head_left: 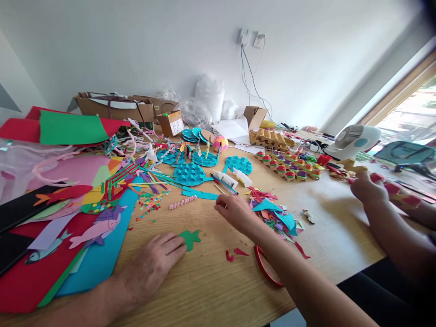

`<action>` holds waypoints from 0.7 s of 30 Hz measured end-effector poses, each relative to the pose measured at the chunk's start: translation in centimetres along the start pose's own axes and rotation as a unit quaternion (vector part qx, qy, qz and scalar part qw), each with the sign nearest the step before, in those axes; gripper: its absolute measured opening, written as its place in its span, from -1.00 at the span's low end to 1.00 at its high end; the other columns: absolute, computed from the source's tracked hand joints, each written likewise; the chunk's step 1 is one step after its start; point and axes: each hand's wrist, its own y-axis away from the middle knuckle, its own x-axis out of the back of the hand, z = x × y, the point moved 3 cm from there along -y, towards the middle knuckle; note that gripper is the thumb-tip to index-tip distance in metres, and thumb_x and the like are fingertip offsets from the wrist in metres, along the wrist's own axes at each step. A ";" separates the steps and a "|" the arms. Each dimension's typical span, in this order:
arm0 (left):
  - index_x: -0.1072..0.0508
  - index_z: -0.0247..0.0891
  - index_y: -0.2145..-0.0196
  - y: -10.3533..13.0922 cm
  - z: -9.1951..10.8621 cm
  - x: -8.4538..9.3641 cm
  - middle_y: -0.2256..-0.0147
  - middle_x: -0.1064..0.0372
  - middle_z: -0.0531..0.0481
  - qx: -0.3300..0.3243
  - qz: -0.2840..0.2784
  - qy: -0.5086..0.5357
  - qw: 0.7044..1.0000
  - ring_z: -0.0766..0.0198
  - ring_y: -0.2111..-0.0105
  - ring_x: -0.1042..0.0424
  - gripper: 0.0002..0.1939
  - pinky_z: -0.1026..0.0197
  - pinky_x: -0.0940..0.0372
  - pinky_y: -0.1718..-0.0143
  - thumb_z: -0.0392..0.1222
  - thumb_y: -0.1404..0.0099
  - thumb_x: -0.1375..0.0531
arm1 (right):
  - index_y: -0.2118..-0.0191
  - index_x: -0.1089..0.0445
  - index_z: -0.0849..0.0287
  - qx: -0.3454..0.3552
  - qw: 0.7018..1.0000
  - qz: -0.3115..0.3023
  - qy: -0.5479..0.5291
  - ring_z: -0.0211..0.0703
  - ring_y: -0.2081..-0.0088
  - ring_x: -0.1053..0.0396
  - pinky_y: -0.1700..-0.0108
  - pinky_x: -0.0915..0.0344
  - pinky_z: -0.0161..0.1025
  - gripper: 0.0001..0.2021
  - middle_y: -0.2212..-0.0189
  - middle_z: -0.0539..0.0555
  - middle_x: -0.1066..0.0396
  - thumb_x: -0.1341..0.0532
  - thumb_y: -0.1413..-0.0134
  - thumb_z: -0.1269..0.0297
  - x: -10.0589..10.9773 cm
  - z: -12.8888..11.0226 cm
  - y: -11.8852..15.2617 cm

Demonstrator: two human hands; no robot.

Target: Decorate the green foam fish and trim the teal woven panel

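Observation:
My left hand [155,259] lies flat on the wooden table, palm down, its fingertips resting on the head end of a green paper fish [190,240]. My right hand [238,215] hovers palm down near the table's middle, fingers loosely curled and apart, with nothing visible in them. Just beyond it lie several pens [225,184] and two white glue bottles [228,180]. Under my right forearm, a red-handled tool [267,268] is partly hidden. Red paper scraps [235,254] lie between my hands.
Coloured paper sheets [112,254] with paper fish [97,230] cover the left side. Paper offcuts [272,211] pile beside my right forearm. Blue egg-carton pieces [190,174] and painted egg trays [288,165] stand farther back. At right, another person's hand [369,188] holds a yellowish piece.

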 end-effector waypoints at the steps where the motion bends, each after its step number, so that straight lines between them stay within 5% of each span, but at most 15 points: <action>1: -0.36 -0.28 0.11 0.1 0.0 0.0 0.13 -0.41 -0.04 -0.003 0.007 -0.004 1.000 0.18 0.13 -0.33 -0.57 0.14 -0.29 0.16 -0.52 -0.15 0.10 | 0.32 -0.39 0.10 -0.015 1.000 0.010 0.009 -0.18 0.31 -0.35 0.38 -0.11 -0.34 -0.84 0.38 0.02 -0.44 -0.07 -0.04 0.28 0.3 1.0 -0.6; 7: -0.36 -0.28 0.11 0.2 0.0 0.0 0.15 -0.43 -0.04 -0.030 0.038 -0.022 0.999 0.19 0.16 -0.33 -0.61 0.17 -0.26 0.18 -0.50 -0.17 0.07 | 0.11 -0.32 0.19 -0.100 0.991 0.059 0.060 -0.03 0.12 -0.29 0.21 -0.15 -0.25 -0.72 0.08 0.19 -0.32 -0.03 -0.05 0.31 1.4 5.8 -4.6; 16: -0.38 -0.28 0.16 -0.3 0.1 0.3 0.19 -0.45 -0.04 -0.014 0.021 -0.014 1.000 0.21 0.19 -0.36 -0.69 0.19 -0.25 0.21 -0.41 -0.28 0.09 | 0.20 -0.36 0.24 -0.127 0.989 0.005 0.070 0.06 0.21 -0.35 0.31 -0.18 -0.21 -0.72 0.27 0.24 -0.42 -0.09 0.00 0.21 -0.2 7.7 -8.8; 21: -0.41 -0.29 0.21 -0.5 0.3 0.5 0.23 -0.44 -0.08 0.011 0.005 -0.006 1.000 0.21 0.23 -0.36 -0.68 0.19 -0.28 0.21 -0.40 -0.28 0.11 | 0.18 -0.34 0.24 -0.130 0.989 0.052 0.042 0.02 0.23 -0.35 0.34 -0.16 -0.23 -0.73 0.27 0.23 -0.41 -0.06 -0.03 0.24 1.0 7.7 -8.5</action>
